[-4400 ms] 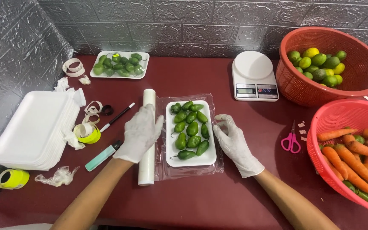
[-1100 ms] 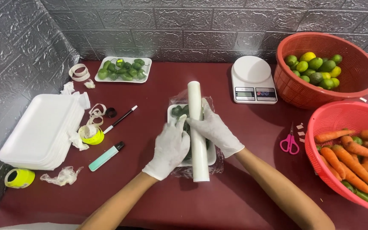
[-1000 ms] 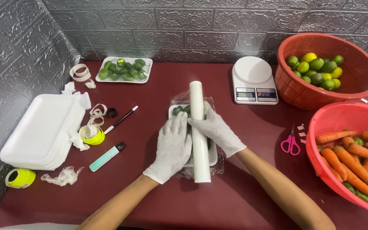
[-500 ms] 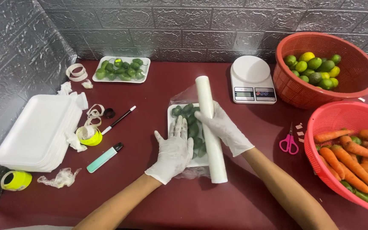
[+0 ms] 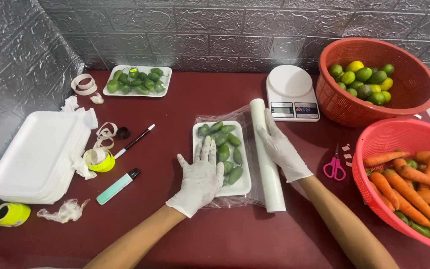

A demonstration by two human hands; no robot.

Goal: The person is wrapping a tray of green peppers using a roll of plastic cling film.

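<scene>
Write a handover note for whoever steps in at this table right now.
Left hand: gloved, flat on the white tray of green fruit, pinning it.
Right hand: gloved, resting on the cling film roll, which lies just right of the tray.
Done: clear film is drawn from the roll across the top of the tray.
Left: film not yet cut from the roll, edges not tucked.
One filled tray sits at the back left; empty trays are stacked at the left.
</scene>
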